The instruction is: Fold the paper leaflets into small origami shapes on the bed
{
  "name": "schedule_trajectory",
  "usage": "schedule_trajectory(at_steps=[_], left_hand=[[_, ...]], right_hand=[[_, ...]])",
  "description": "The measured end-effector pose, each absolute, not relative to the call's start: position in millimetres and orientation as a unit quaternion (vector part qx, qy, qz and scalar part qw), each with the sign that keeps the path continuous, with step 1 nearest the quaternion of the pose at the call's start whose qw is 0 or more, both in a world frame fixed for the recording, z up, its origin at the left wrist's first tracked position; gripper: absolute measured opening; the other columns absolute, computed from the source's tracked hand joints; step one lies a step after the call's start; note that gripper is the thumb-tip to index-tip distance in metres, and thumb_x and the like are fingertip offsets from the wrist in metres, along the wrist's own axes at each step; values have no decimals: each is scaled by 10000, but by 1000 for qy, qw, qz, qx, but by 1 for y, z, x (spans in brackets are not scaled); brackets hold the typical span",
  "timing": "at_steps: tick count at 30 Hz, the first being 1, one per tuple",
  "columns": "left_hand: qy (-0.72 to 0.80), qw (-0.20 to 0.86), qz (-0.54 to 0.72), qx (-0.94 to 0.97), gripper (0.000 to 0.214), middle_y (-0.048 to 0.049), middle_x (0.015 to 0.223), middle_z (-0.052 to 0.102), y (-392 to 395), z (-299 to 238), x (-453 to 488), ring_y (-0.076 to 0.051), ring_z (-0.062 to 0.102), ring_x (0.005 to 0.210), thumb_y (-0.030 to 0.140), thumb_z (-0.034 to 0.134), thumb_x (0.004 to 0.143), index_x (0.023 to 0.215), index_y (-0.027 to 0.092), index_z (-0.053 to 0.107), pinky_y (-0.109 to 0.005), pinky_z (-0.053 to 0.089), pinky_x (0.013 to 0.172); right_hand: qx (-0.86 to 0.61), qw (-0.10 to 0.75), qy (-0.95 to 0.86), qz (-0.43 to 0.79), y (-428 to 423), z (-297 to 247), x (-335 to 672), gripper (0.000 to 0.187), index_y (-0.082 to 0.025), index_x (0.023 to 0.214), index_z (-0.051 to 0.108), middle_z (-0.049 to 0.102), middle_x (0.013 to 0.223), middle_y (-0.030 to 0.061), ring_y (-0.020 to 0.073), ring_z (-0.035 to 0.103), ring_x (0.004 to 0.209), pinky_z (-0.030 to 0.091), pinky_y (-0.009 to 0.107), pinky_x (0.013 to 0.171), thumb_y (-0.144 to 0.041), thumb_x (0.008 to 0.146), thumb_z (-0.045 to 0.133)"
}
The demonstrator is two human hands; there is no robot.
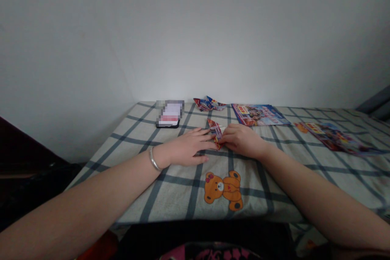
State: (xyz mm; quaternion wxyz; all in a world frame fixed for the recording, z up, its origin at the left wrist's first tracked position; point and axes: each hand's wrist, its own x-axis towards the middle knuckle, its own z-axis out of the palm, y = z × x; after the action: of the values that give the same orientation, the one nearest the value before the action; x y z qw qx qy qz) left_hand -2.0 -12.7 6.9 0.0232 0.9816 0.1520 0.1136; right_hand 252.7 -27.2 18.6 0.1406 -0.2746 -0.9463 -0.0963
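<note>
A small piece of folded, colourfully printed paper [215, 130] lies on the checked cloth between my hands. My right hand [242, 140] is closed on its right edge, the fingers bent and their tips partly hidden. My left hand [190, 146], with a silver bangle at the wrist, lies flat with fingers spread, its fingertips at the paper's left edge. Behind it sits another folded paper piece [209, 104] with pointed, raised corners, made of similar print.
A phone [170, 113] with a lit, blurred screen lies at the back left. Printed leaflets [260, 114] lie at the back right, another leaflet [341, 137] farther right. The checked tablecloth [179, 189] bears a printed bear. A pale wall [195, 36] stands behind the table.
</note>
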Motion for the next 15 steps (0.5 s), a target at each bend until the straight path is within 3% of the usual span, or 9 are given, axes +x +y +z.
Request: schedule_trajectory(at_steps=[4,10,15], left_hand=[[140,34,117,983,408,-137,1492,428,-12,6,-5,-346,317,1427,330,613,903,1300,244,569,-552,331,1124],[133,52,158,977,386,-93,1360,535,-13,7,-6,-281,456,1315,250,647,864,1246,283,606,-492,387,1107],[124,61,161,977,400,-70,1310,577,-12,9,-6,-265,455,1312,219,631,857,1248,297,612,-469,389,1107]], right_hand=[[-284,153,-945,-60,-26,18,254,137,-226,921,728,699,869,42,195,596,860,452,323,790,-192,890,599],[-307,170,-935,-45,-26,15,252,108,-224,908,723,699,882,45,191,599,861,456,323,788,-204,884,619],[-328,178,-927,-39,-27,12,250,93,-216,900,711,692,859,42,194,593,862,448,319,778,-214,885,619]])
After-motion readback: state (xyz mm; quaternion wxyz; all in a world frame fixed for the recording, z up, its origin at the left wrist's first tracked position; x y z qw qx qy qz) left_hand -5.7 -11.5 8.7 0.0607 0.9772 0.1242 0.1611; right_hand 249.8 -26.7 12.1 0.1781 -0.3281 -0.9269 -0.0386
